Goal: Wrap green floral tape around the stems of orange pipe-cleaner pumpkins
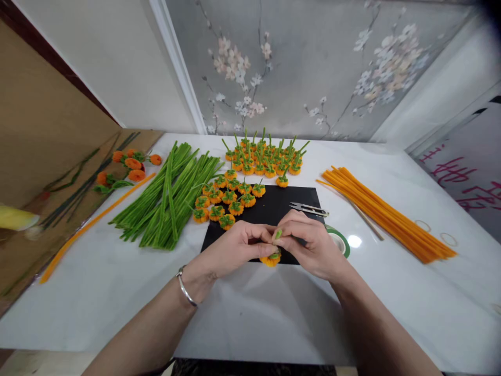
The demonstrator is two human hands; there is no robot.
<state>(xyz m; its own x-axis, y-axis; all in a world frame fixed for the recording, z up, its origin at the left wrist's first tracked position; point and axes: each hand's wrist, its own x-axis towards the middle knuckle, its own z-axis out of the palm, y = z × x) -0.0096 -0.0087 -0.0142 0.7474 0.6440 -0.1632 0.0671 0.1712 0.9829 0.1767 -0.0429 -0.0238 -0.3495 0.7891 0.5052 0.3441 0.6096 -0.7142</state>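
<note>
**Holding a small, round, orange fuzzy piece (270, 260) with both hands**

Pinching at the top of the orange piece with the left hand (239, 245), thumb and forefinger closed. Gripping with the right hand (314, 241), also closed at the fingertips, a short light-green fuzzy strip (278, 234). Impossible to tell the exact joining point, because of the covering fingers. Located at the front edge of a flat black rectangular mat (274, 201); touching or lifted, cannot tell.

Just beyond the right hand, on the mat, a pair of silver metal snips (309, 209); beside the same hand, a roll of green tape (345, 242). At left, partly on the mat, many similar orange pieces with green tops (236, 208). Farther left, on the white glossy table (235, 324), a loose bundle of green fuzzy stems (172, 203).
</note>
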